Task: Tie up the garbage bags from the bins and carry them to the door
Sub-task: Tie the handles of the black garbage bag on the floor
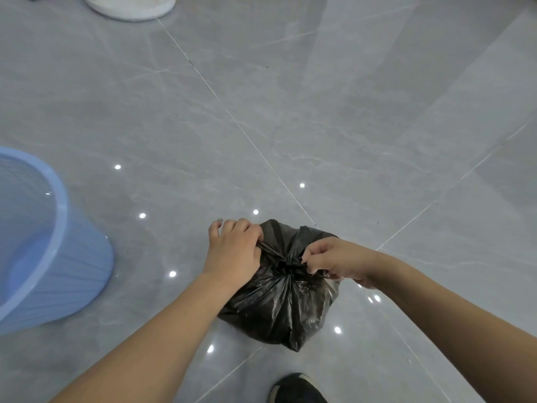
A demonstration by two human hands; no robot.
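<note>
L hand [232, 251] & R hand [334, 261] both pinch black bag [279, 303] neck at knot.

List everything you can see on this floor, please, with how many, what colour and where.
garbage bag: one, black, on the floor at lower centre, its neck gathered into a knot
bin: one, light blue, at the left edge, no bag in it
round white object: one, white, top left, cut off by the frame
floor: grey glossy tiles, ceiling lights mirrored in it
shoe: one, black, bottom edge
left hand: one, grips the bag's plastic left of the knot
right hand: one, pinches the plastic right of the knot
</note>
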